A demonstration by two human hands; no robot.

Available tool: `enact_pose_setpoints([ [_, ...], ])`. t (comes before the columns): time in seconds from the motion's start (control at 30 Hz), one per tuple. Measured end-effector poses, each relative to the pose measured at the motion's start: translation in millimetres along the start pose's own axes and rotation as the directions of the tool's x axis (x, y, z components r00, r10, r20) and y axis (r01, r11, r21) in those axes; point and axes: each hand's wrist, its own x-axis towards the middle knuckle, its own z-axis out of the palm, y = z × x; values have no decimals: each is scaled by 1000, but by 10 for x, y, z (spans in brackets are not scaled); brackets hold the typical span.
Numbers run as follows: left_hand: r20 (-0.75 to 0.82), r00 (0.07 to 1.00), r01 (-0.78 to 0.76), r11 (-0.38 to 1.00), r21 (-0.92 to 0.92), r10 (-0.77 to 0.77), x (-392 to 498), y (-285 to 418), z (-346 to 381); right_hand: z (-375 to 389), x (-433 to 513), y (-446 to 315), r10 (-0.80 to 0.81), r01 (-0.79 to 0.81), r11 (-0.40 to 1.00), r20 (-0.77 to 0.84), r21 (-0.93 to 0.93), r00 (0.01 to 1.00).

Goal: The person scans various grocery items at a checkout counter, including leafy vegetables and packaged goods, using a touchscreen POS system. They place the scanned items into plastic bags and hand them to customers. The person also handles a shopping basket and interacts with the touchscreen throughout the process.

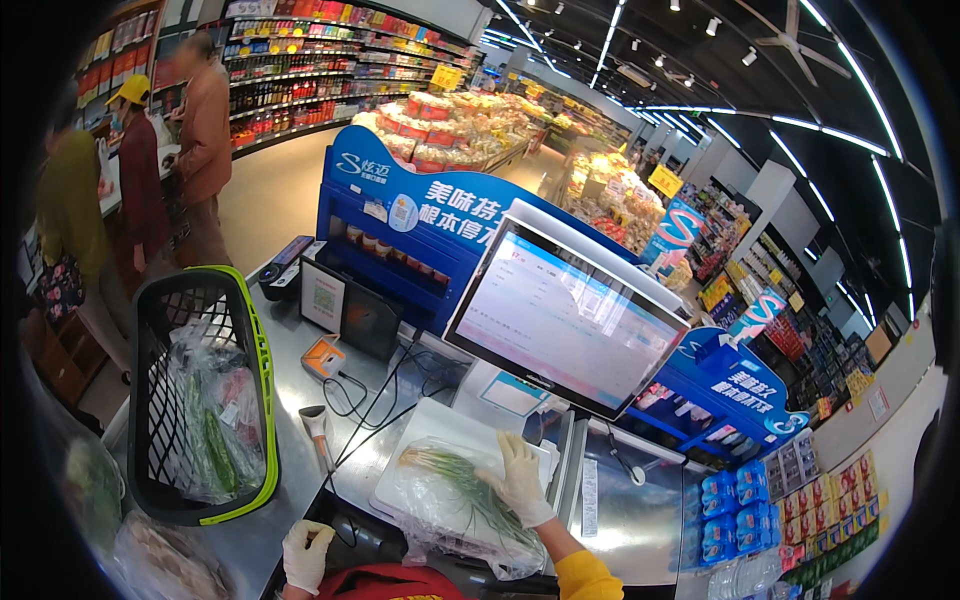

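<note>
A clear plastic bag of spring onions point(457, 480) lies on the flat white plate of a counter scale point(427, 420). My right hand point(521, 480), in a whitish glove, is over the right side of the bag, fingers extended and thumb apart. Its thumb side appears to touch the bag; I see no grip. My left hand point(306, 555), also gloved, is near the counter's front edge with its fingers curled in and nothing visible in them. Left of the scale, a handheld barcode scanner point(318, 435) rests on the metal counter point(360, 450).
A black basket with a green rim point(262, 375) holds bagged green vegetables point(214, 435). Another bag of produce point(169, 559) lies in front. A monitor point(562, 315) stands behind the scale. Cables point(375, 420) cross the counter by an orange device point(324, 356). Several people stand at far left.
</note>
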Motion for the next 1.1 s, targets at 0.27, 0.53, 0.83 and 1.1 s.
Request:
enact_pose_setpoints([
  [0.27,47,996,-78,994,74,74,110,205,129,278,-312,-62,137,-197,974,392,116,910],
  [0.53,310,949,37,998,43,-48,70,489,37,-236,-90,-712,309,-441,551,318,708,896],
  [0.83,-152,977,9,734,-679,-152,-343,1049,-529,-257,666,-2943,-761,19,326,251,945,599],
  [1.1,-862,278,-391,769,-505,-425,-1262,563,-2536,1042,2044,-4116,-638,259,738,522,623,566],
])
